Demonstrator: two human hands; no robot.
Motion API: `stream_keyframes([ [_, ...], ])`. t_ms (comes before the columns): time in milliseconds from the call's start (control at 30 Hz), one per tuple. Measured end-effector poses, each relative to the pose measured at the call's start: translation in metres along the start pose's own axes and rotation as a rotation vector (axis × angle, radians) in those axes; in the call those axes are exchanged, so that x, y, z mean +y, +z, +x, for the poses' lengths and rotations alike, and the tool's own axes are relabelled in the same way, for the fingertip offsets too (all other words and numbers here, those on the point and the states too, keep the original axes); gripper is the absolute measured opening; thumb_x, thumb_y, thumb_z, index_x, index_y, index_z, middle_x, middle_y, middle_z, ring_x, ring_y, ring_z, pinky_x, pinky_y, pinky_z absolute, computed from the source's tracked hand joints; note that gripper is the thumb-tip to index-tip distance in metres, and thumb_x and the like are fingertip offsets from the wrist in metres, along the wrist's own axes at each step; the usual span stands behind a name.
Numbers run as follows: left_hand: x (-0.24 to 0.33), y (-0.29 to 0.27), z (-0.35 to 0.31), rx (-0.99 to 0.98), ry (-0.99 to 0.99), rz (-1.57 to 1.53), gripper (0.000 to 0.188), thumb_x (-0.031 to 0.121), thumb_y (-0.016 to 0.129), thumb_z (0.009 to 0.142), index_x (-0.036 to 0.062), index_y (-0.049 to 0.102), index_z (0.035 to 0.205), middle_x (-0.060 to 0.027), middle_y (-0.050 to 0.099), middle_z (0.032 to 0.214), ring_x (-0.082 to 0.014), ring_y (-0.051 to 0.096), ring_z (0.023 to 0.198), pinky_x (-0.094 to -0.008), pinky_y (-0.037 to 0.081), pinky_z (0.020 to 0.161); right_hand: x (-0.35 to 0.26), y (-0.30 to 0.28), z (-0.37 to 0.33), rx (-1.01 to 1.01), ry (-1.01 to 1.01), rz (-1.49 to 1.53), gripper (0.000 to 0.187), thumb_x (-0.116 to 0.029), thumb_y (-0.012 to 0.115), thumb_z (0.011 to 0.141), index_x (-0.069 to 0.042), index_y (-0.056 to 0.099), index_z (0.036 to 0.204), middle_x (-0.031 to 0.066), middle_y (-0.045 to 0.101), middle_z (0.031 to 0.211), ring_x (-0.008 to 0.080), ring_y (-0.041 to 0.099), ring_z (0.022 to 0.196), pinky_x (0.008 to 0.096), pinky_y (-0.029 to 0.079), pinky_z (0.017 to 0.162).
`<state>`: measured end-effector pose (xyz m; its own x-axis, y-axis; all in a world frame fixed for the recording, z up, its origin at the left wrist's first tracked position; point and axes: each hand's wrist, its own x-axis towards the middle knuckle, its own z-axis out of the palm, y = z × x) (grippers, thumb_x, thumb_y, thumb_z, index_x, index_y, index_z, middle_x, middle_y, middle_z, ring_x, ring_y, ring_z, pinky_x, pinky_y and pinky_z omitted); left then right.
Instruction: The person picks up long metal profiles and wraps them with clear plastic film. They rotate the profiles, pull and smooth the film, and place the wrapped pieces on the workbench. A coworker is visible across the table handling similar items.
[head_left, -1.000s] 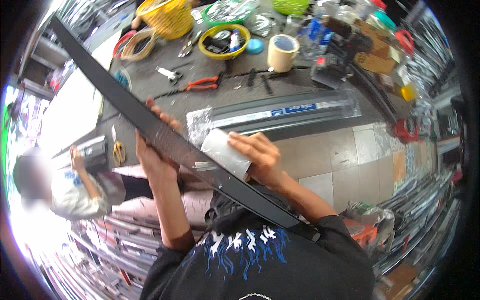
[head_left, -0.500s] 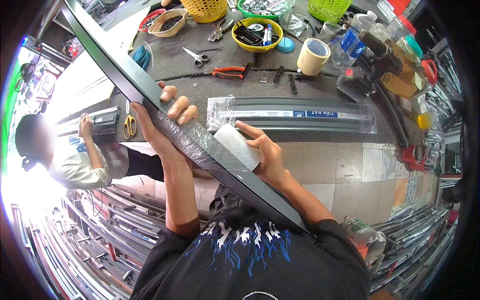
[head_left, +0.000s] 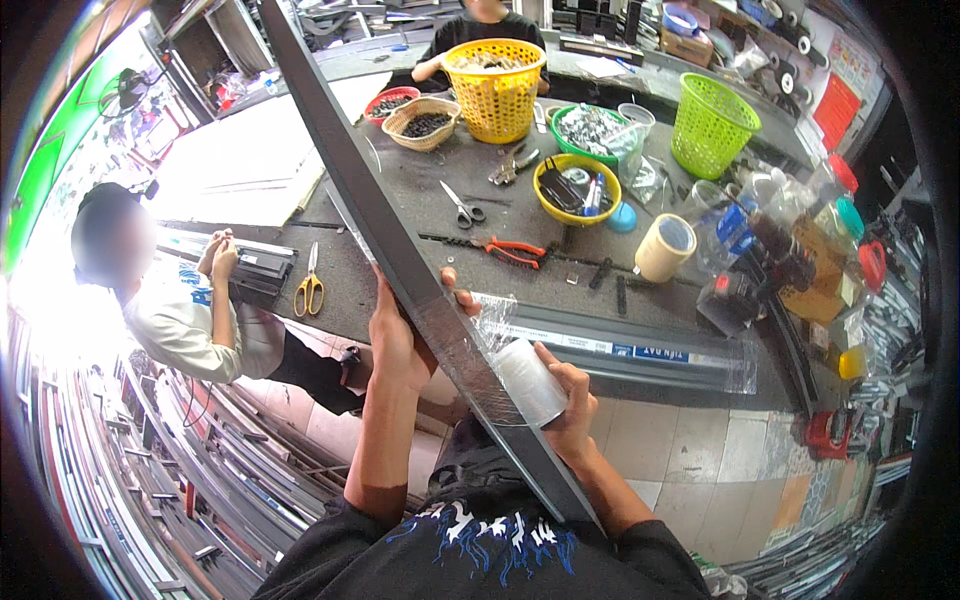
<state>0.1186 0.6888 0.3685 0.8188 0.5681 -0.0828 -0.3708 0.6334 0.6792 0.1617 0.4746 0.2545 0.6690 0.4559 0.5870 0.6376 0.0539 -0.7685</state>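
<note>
A long dark metal profile point(head_left: 372, 195) slants across my front, from the far upper left down to my chest. My left hand point(head_left: 396, 335) grips it around its middle, thumb on the near side and fingertips showing past the far side. Clear film is wrapped around the bar just below that grip. In my right hand point(head_left: 572, 405) is a roll of clear stretch film point(head_left: 530, 383), held against the bar's right side where the film meets it. Behind the roll, a bundle of dark profiles point(head_left: 590, 340) with film around its ends lies along the table's near edge.
On the dark table point(head_left: 420, 265) lie yellow-handled scissors point(head_left: 311, 285), black scissors point(head_left: 464, 207), orange-handled pliers point(head_left: 512, 252) and a tape roll point(head_left: 665, 248). Baskets stand farther back, including a yellow bowl point(head_left: 577, 190). One person point(head_left: 180, 310) is at the left, another point(head_left: 480, 40) across the table.
The bar has swung steeper, its far end shifting right. My right hand and the film roll have moved lower and right. The view has tilted up, showing more of the far side.
</note>
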Motion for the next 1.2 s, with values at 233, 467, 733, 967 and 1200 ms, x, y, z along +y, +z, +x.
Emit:
stream_keyframes([
  [233,-0.007,-0.014,0.007,-0.058,-0.01,-0.044,0.054,0.064,0.051,0.1,0.0103,0.058,0.107,-0.0099,0.061,0.094,-0.026,0.068,0.081,-0.0416,0.056,0.069,0.017,0.005,-0.006,0.034,0.056,0.026,0.064,-0.007,0.093,0.067,-0.004,0.057,0.12,0.0249,0.066,0.132,0.0335,0.068,0.119,0.0381,0.056,0.097],
  [467,-0.007,-0.016,0.024,0.104,-0.097,0.087,0.058,0.059,0.05,0.103,0.0042,0.059,0.121,-0.011,0.066,0.102,-0.0254,0.067,0.095,-0.0426,0.056,0.078,0.035,0.017,-0.005,0.029,0.143,0.139,0.051,-0.003,0.085,0.079,-0.001,0.047,0.114,0.033,0.059,0.137,0.0357,0.063,0.125,0.0419,0.053,0.1],
  [733,-0.006,-0.032,0.044,0.012,-0.129,-0.18,0.06,0.063,0.061,0.096,0.0141,0.051,0.129,-0.0056,0.057,0.093,-0.0218,0.061,0.077,-0.0394,0.052,0.066,0.042,0.026,0.0,0.03,0.202,0.107,0.056,0.0,0.086,0.074,-0.003,0.048,0.116,0.0274,0.066,0.131,0.0317,0.068,0.118,0.0399,0.056,0.097],
  [967,0.0,-0.04,0.056,0.083,0.044,-0.087,0.045,0.044,0.068,0.097,0.0095,0.056,0.123,-0.0053,0.06,0.106,-0.0173,0.064,0.083,-0.0373,0.056,0.067,0.044,0.037,0.017,0.107,0.243,0.113,0.062,-0.003,0.089,0.07,-0.002,0.06,0.125,0.0232,0.066,0.132,0.0335,0.067,0.12,0.0407,0.054,0.101],
  [1200,0.011,-0.05,0.065,0.065,-0.026,0.014,0.055,0.053,0.062,0.098,0.0041,0.058,0.123,-0.0108,0.066,0.097,-0.0217,0.071,0.087,-0.0371,0.062,0.073,0.038,0.05,0.02,0.233,0.305,0.139,0.059,-0.003,0.086,0.074,-0.002,0.063,0.129,0.0231,0.066,0.133,0.0329,0.066,0.122,0.0411,0.053,0.102],
])
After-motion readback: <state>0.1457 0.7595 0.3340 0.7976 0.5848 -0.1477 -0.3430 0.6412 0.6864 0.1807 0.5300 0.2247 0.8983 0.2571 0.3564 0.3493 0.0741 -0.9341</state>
